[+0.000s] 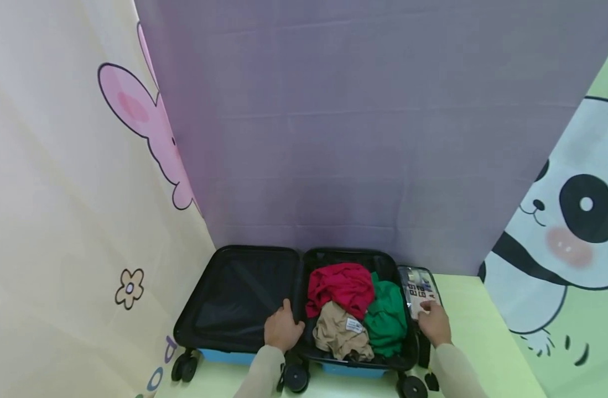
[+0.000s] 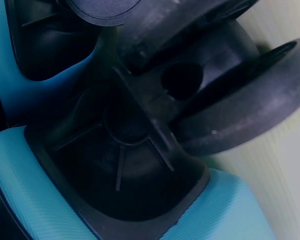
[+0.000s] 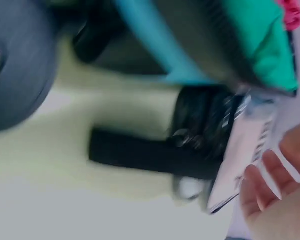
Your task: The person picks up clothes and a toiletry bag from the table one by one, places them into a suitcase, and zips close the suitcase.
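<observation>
An open black-lined suitcase with a blue outside lies with its bare half (image 1: 234, 298) at left and its packed half (image 1: 408, 348) at right. In the packed half are a red garment (image 1: 341, 287), a green garment (image 1: 387, 318) and a beige garment (image 1: 339, 334) with a white label. My left hand (image 1: 284, 327) rests at the inner front corner of the bare half. Beside the packed half lies a black-edged clear pouch (image 1: 430, 279) with a pale printed sheet (image 3: 242, 155). My right hand (image 1: 435, 325) is at this pouch, its fingers (image 3: 262, 187) slightly bent and spread.
Black wheels (image 1: 296, 377) stick out from the suitcase's front side. A black strap (image 3: 150, 152) hangs from the pouch's end onto the pale green table (image 1: 475, 326). A purple cloth (image 1: 333, 138) rises behind, with printed cloth walls at both sides.
</observation>
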A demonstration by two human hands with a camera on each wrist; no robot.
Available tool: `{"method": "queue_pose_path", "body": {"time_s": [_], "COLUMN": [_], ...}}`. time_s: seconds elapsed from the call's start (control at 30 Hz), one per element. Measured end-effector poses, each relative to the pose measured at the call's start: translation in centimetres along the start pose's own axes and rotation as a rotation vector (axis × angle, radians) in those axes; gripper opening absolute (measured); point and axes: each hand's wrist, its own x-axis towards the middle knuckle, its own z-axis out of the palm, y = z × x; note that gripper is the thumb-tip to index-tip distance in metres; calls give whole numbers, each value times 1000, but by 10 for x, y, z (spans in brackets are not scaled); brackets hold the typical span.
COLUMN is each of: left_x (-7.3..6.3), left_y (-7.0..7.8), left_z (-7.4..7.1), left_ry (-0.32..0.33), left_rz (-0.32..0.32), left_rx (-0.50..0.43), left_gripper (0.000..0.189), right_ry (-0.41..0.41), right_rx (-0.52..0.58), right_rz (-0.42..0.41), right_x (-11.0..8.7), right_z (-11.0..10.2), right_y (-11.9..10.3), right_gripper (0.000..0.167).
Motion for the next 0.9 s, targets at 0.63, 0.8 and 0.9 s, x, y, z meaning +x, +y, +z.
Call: {"method": "queue_pose_path", "body": {"time_s": [0.63,0.8,0.9], "left_x": [-1,0,0], "left_y": [3,1,-1], "left_z": [3,2,2], "left_ry": [-2,-1,4], "left_rz": [6,14,10], "left_rx": [-12,-11,-8], "left_gripper": [63,63,64], "right_ry": [-129,-148,-165], "right_rx": [-346,-367,-375], "right_rz": [72,79,73], "right_x": [-7,-7,-7], "right_z": [5,8,10], "right_y": [50,48,48], "right_gripper": [49,51,52]}}
